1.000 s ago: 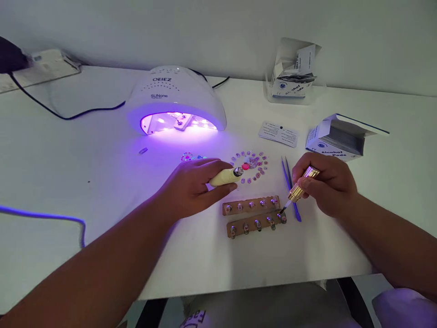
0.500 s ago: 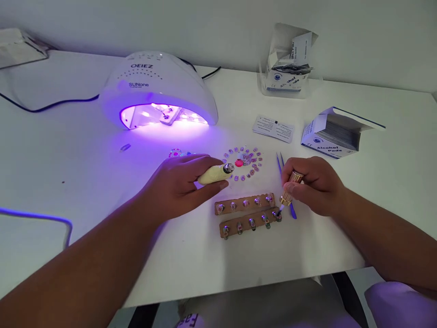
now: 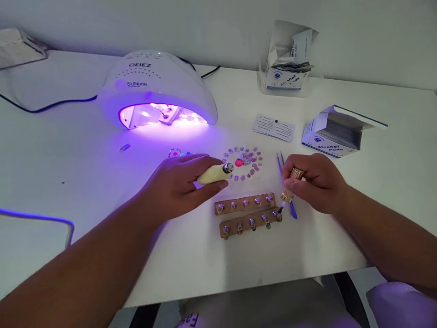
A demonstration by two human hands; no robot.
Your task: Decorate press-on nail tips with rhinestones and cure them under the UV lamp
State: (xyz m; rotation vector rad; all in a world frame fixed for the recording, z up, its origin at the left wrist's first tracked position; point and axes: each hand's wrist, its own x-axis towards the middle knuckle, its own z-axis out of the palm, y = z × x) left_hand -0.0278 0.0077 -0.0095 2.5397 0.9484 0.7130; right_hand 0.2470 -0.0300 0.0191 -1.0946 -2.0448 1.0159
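Left hand (image 3: 184, 187) and right hand (image 3: 317, 184): ungloved. Left forearm (image 3: 102, 255) and right forearm (image 3: 382, 237): uncovered over the visible length. Lap garment (image 3: 266, 305): greyish fabric, with dark lettering (image 3: 188, 320) at the lower edge, partly cut off

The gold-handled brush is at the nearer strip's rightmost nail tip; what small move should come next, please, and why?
Probably a light stroke along that nail tip: the right hand holds the gold-handled brush slanting down, its bristles at or just above it.
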